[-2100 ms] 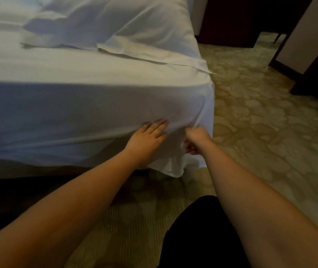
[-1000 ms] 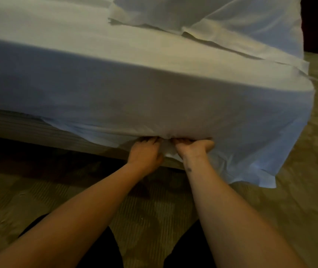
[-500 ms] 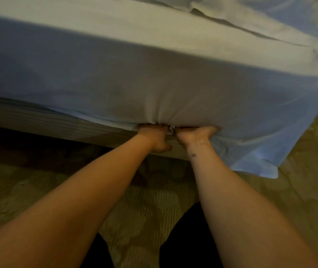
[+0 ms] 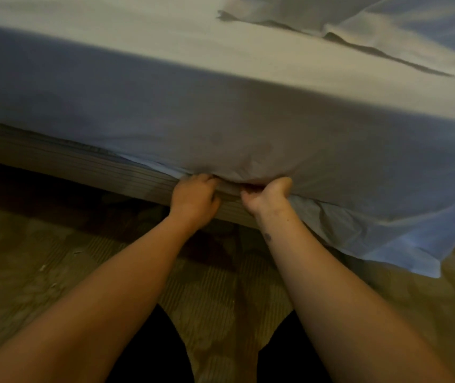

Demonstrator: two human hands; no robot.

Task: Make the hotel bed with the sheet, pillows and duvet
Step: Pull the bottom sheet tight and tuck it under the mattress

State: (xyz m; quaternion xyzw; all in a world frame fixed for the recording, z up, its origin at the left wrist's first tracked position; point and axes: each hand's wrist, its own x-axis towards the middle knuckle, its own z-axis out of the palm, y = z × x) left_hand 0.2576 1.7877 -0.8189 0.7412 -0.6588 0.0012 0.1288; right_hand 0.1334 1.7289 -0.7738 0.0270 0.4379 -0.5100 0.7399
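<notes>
From the head camera, the person kneels on the carpet (image 4: pixel 27 258) at the near side of the bed. The white sheet (image 4: pixel 248 120) covers the mattress top and side. The left hand (image 4: pixel 193 197) and right hand (image 4: pixel 269 197) sit close together at the bottom edge. Their fingers curl in under the mattress, and the tips are hidden, so it cannot be told if they hold cloth. A second ago the sheet hung down here. Now the striped bed base (image 4: pixel 55 158) shows, so this part looks tucked in. On the right, the loose corner (image 4: pixel 386 239) still hangs down and likely needs tucking next. A pillow (image 4: pixel 386 23) lies far right on top.
</notes>
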